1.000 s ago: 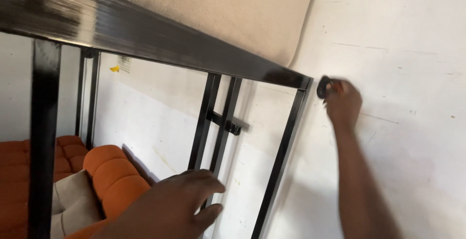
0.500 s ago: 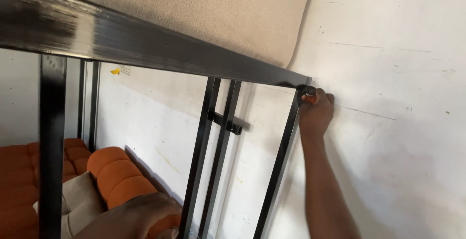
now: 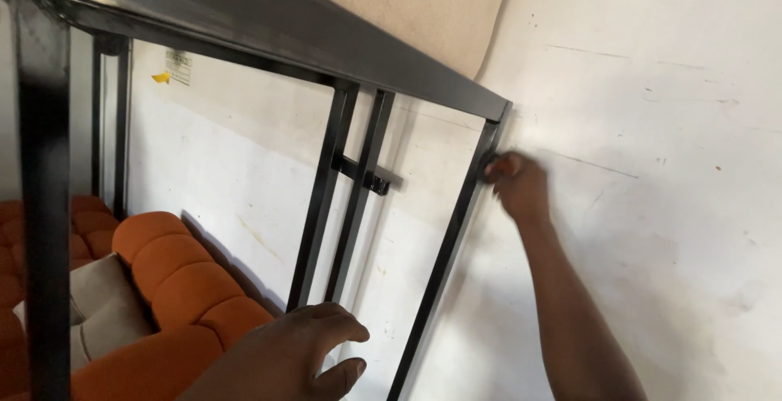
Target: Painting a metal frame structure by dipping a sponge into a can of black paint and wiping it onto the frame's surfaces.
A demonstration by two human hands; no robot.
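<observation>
Right hand pressed at black frame's corner post by the wall

Up close, a black metal frame (image 3: 326,46) is seen from under its top rail, standing against a white scuffed wall (image 3: 652,165). The right hand (image 3: 517,185) is raised to the frame's corner post (image 3: 456,246), just below the top corner, where post and wall meet. Its fingers are curled shut against the post; a small dark object seems to be pinched in them, but it is too blurred to be told. The left hand (image 3: 297,356) is held low at the bottom edge, palm down, fingers loosely bent with a gap to the thumb, nothing gripped. It is placed in front of the double upright bars (image 3: 342,197), near them; contact cannot be told. A small black bracket (image 3: 376,181) is fixed across those bars. An orange tufted sofa (image 3: 175,275) with a beige cushion (image 3: 98,303) is seen through the frame, lower left. A beige padded panel (image 3: 407,2) is seen above the rail.
</observation>
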